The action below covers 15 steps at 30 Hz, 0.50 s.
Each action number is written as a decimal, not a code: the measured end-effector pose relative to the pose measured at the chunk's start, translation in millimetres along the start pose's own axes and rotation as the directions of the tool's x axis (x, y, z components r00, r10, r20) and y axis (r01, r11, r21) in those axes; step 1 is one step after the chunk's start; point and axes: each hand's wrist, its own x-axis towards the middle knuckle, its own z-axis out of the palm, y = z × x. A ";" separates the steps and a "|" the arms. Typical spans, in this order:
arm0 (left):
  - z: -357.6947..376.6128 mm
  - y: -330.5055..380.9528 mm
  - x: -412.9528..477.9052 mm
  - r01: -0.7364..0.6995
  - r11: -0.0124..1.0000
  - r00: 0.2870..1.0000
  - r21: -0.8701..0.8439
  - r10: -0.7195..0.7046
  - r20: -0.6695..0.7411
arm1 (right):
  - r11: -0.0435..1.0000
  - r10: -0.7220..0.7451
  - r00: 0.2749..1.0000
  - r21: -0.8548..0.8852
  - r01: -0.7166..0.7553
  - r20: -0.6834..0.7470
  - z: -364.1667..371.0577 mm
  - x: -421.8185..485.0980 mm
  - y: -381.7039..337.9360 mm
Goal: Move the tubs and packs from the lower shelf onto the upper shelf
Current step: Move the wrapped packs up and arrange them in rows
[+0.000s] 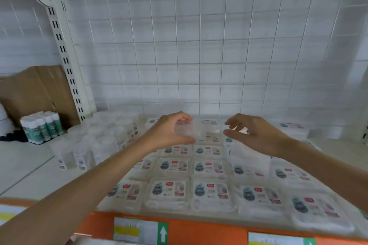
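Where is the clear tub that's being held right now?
In the head view, centre frame: the clear tub is gripped in the left hand, above the back rows of flat packs, with the right hand close on its right.

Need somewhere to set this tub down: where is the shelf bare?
Bare shelf lies at the left, between the tubs, the green bottles and the orange edge. Packs crowd the middle and right.
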 end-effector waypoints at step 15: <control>-19.4 -22.3 17.6 -0.020 0.993 0.990 -0.114 0.004 -0.139 | 0.645 0.240 0.971 0.746 -0.163 0.004 67.1 93.2 -58.9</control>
